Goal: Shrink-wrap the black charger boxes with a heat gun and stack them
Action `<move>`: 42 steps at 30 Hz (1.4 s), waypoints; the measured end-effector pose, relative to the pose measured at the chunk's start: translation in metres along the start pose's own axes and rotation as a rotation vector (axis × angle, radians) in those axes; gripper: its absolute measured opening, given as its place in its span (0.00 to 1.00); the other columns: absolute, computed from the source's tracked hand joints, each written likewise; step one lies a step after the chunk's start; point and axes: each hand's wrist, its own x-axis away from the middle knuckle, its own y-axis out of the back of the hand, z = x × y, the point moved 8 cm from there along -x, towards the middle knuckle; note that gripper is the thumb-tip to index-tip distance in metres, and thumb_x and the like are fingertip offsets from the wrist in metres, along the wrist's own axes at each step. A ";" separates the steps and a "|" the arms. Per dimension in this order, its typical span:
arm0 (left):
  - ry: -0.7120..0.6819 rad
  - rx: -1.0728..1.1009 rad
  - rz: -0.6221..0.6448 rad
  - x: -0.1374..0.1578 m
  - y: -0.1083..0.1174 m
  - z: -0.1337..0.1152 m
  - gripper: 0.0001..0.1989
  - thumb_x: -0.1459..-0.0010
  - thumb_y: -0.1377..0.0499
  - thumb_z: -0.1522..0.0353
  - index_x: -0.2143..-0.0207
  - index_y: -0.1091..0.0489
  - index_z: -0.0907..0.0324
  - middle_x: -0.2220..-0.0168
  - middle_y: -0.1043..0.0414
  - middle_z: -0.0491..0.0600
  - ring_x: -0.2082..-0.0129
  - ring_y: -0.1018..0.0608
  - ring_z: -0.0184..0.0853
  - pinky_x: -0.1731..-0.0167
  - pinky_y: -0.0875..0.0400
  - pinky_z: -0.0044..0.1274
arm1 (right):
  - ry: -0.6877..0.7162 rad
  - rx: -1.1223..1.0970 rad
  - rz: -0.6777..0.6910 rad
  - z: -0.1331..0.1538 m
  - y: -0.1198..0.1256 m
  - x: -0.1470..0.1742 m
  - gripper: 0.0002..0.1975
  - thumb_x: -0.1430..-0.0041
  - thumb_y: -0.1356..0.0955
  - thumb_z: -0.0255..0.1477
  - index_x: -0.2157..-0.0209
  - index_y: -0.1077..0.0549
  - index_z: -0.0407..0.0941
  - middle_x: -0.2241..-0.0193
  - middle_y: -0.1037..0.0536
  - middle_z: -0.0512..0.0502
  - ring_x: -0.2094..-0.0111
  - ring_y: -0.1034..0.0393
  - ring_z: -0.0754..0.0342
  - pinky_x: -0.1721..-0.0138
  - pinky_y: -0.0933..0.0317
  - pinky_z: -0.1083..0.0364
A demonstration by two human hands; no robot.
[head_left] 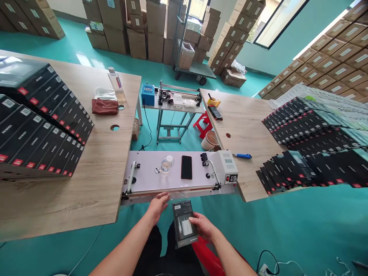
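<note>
My right hand (203, 225) grips a black retail box (184, 238) by its right side, thumb on the front. The box's front pictures a white charger and a cable, and it is tilted toward me below the sealer. Clear film (179, 196) shows faintly above its top end. My left hand (159, 206) is to the left of the box, fingers loosely stretched toward the front edge of the bench-top heat sealer (152, 184); I see nothing held in it. On the sealer's pale top are a clear bottle with a white cap (166, 165) and a black phone (186, 167).
Black boxes stand in rows on the left table (43, 130) and right table (310, 145). A blue pen (243, 156), tape dispenser (214, 101) and drink bottle (117, 86) lie around. Beyond is a second machine (178, 101); a red stool (202, 124) and bucket (209, 141) stand below.
</note>
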 end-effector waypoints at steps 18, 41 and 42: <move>0.331 -0.239 0.220 0.042 0.009 0.074 0.27 0.52 0.35 0.55 0.51 0.35 0.52 0.43 0.34 0.52 0.43 0.33 0.46 0.55 0.31 0.38 | 0.002 -0.016 0.012 0.017 -0.016 -0.037 0.20 0.51 0.27 0.34 0.57 0.29 0.42 0.63 0.21 0.42 0.65 0.25 0.50 0.64 0.34 0.53; 0.258 -0.076 0.138 0.018 -0.018 0.101 0.21 0.50 0.39 0.68 0.53 0.35 0.60 0.61 0.25 0.55 0.66 0.22 0.38 0.59 0.27 0.36 | -0.093 0.282 -0.081 0.037 -0.009 -0.013 0.23 0.49 0.30 0.43 0.55 0.29 0.43 0.55 0.24 0.40 0.56 0.28 0.51 0.60 0.36 0.54; 0.258 -0.074 0.139 0.018 -0.019 0.101 0.21 0.50 0.39 0.68 0.53 0.35 0.60 0.61 0.25 0.55 0.66 0.22 0.38 0.60 0.26 0.36 | -0.111 0.335 -0.100 0.041 -0.003 -0.007 0.23 0.50 0.30 0.43 0.56 0.29 0.43 0.55 0.24 0.40 0.57 0.28 0.51 0.62 0.36 0.55</move>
